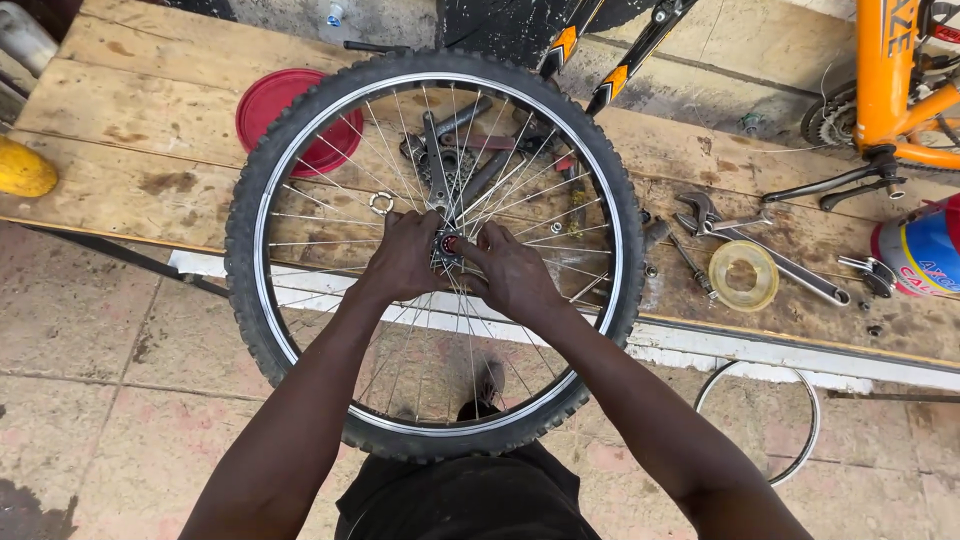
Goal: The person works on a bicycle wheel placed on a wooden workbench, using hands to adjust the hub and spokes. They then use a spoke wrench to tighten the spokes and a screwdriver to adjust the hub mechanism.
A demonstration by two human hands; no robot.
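Note:
A bicycle wheel (pixel 270 190) with a knobby black tyre and silver rim lies flat in front of me, partly over a wooden workbench (pixel 120 150). Both my hands meet at its hub (pixel 447 245), where a small red part shows. My left hand (pixel 405 258) grips the hub from the left, fingers curled around it. My right hand (pixel 512 272) holds it from the right, thumb and fingertips pinching at the hub's centre. Through the spokes I see dark metal cranks and tools (pixel 450 140) lying on the bench.
A red round lid (pixel 275 100) and a yellow object (pixel 22 168) lie at the left of the bench. Spanners (pixel 740 240), a yellowish tape roll (pixel 743 274) and a coloured can (pixel 920 250) are at the right. An orange bicycle frame (pixel 885 70) stands behind. A bare rim (pixel 790 420) rests on the tiled floor.

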